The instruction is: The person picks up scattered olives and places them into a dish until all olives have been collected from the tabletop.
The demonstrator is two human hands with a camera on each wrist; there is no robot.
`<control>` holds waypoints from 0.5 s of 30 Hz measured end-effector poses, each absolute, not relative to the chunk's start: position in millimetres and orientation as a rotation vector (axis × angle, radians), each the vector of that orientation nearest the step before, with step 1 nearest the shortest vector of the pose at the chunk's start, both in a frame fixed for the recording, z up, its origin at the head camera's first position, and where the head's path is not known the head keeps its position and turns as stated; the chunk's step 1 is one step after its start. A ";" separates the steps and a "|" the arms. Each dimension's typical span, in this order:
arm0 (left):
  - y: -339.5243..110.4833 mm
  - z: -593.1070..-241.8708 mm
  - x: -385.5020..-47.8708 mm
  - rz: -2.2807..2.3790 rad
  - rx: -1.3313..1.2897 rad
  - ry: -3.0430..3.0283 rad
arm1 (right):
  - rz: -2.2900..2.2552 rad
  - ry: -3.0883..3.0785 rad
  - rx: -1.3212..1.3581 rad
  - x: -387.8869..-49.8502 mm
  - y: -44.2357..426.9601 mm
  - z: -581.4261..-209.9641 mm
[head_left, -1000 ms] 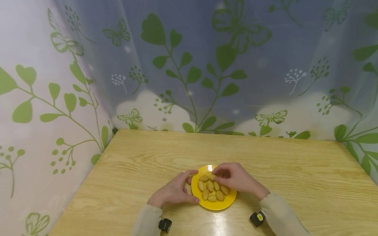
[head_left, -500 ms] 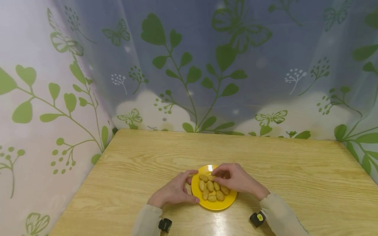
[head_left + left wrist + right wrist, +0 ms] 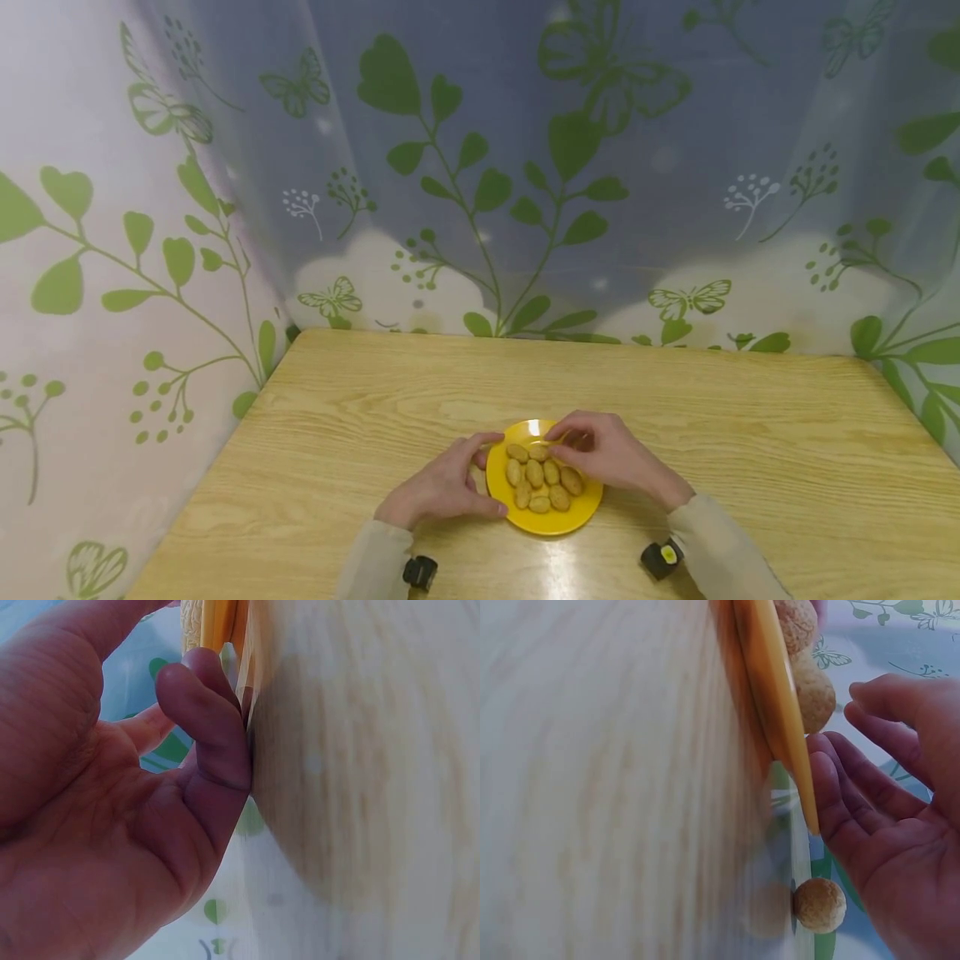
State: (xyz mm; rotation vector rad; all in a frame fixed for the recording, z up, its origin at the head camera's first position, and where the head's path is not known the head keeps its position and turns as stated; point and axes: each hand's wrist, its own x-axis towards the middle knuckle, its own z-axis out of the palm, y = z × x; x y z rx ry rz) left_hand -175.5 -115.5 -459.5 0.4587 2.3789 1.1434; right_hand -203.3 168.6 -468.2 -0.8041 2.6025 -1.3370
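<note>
Several tan oval nuts in wrinkled shells, like walnuts (image 3: 534,473), lie close together on a round yellow plate (image 3: 551,526). My left hand (image 3: 441,487) holds the plate's left rim between its spread thumb and index finger; in the left wrist view its lower fingers curl and rest on the tabletop. Over the plate's far right part is my right hand (image 3: 603,452), thumb and index finger close beside a nut at the back (image 3: 538,452). The right wrist view shows its fingers loosely bent beside the plate edge (image 3: 799,761), with nothing visibly held.
One more nut (image 3: 820,905) sits on the table off the plate in the right wrist view; the right hand hides it in the head view. A wood-grain table (image 3: 360,392) carries everything. Patterned curtains (image 3: 465,167) stand behind and at the left.
The back nut shifted slightly left under my right fingertips, then a little right. My right hand has now moved slightly right and away from it. The left hand stays put.
</note>
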 end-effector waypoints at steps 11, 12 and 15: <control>-114.5 -459.1 -175.2 1.141 0.429 2.377 | -1.363 2.629 -0.792 -199.3 181.7 -462.2; -114.4 -459.0 -175.1 1.144 0.428 2.375 | -1.368 2.631 -0.785 -198.8 183.1 -461.7; -114.1 -458.7 -174.6 1.147 0.436 2.375 | -1.378 2.637 -0.756 -197.4 188.2 -460.4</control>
